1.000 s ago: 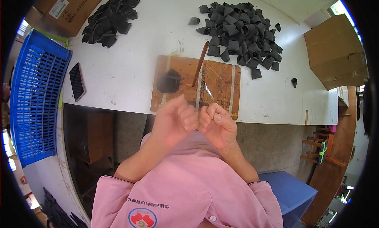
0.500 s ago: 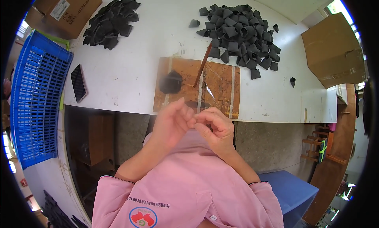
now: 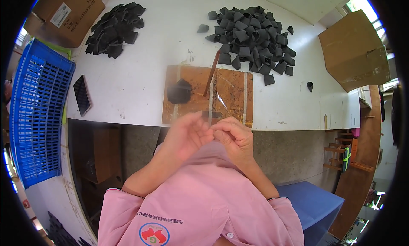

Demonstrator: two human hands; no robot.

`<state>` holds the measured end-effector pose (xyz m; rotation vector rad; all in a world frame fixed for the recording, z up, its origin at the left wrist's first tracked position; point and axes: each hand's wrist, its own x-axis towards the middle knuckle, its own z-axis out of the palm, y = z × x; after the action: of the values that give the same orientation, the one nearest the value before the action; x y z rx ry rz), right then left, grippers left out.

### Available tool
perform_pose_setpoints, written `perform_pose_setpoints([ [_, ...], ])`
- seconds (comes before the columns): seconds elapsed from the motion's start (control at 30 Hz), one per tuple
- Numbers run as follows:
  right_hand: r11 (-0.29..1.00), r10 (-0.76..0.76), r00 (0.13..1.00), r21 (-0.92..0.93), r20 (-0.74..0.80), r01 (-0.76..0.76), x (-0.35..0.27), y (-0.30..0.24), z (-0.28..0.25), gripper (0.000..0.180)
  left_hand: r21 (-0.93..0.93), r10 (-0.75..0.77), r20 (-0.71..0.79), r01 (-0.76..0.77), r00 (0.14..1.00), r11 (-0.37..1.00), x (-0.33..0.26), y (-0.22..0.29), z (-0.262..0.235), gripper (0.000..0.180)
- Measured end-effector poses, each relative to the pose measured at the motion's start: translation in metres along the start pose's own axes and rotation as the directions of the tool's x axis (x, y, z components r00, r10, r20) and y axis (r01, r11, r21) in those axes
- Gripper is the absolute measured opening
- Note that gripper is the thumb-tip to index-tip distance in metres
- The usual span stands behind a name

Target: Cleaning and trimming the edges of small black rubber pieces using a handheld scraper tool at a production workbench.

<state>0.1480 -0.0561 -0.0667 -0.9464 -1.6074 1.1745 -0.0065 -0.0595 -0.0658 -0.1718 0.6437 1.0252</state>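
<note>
1. Left hand [image 3: 187,135]: fingers loosely curled, thumb apart, just before the board's near edge; I cannot tell whether it holds anything.
2. Right hand [image 3: 235,139]: thumb and forefinger drawn close beside the left fingertips; whether something is pinched there cannot be told.
3. Black flat piece [image 3: 180,91]: on the left part of the brown taped board [image 3: 234,88], beyond the left hand.
4. Reddish-brown stick [image 3: 211,73]: rises aslant from the board, between the hands and the heap of folded dark-grey pieces [image 3: 251,39].
5. Heap of flat black pieces [image 3: 113,28]: far left, beyond the phone [image 3: 82,95] and blue plastic basket [image 3: 40,114].
6. Open cardboard box [image 3: 355,52]: right.
</note>
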Motion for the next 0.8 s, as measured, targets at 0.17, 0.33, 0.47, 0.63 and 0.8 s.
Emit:
perform_pose_setpoints([
  [0.17,0.994,0.091,0.996,0.055,-0.005,-0.091,0.002,0.004,0.001,0.008,-0.008,0.003,-0.035,-0.003,0.999,1.000,0.005,0.002,-0.001,0.026],
  [0.33,0.958,0.206,0.977,0.195,0.046,-0.211,0.008,0.013,0.002,0.008,0.020,0.025,-0.115,-0.023,0.993,1.000,0.010,0.003,0.003,0.030],
  [0.47,0.960,0.223,0.969,0.148,0.108,-0.238,0.012,0.024,0.006,0.008,-0.163,0.002,0.100,0.015,0.995,0.986,0.016,0.009,-0.016,0.035],
  [0.63,0.977,-0.015,0.991,-0.207,0.132,0.042,0.032,0.031,0.019,0.007,-0.290,0.025,0.253,0.051,0.967,0.956,0.013,0.025,-0.033,0.041],
  [0.8,0.955,-0.053,0.970,-0.272,0.238,0.119,0.046,0.049,0.035,0.007,-0.325,0.126,0.179,-0.062,0.976,0.944,0.002,0.039,-0.041,0.042],
])
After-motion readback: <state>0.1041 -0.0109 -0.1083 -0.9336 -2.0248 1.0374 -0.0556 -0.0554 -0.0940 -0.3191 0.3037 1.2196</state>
